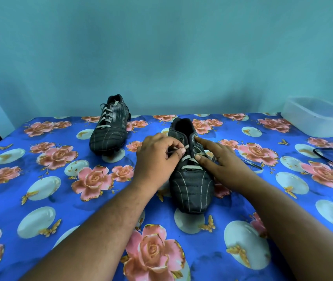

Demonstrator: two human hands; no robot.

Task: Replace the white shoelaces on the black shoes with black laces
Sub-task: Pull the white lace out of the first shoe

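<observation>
White lace (pixel 189 159) half undone on near shoe (pixel 191 179), pinched by left hand (pixel 157 157); right hand (pixel 220 159) spread. Far shoe (pixel 109 124) untouched, black laces (pixel 332 159) unused.

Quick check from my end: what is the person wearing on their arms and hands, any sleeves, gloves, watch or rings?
Nothing shows. Both forearms are bare as far as the frame's bottom edge, with no sleeves in view. The left hand and the right hand have no gloves, and no watch, bracelet or ring can be seen. The fingernails look short and unpainted.
</observation>
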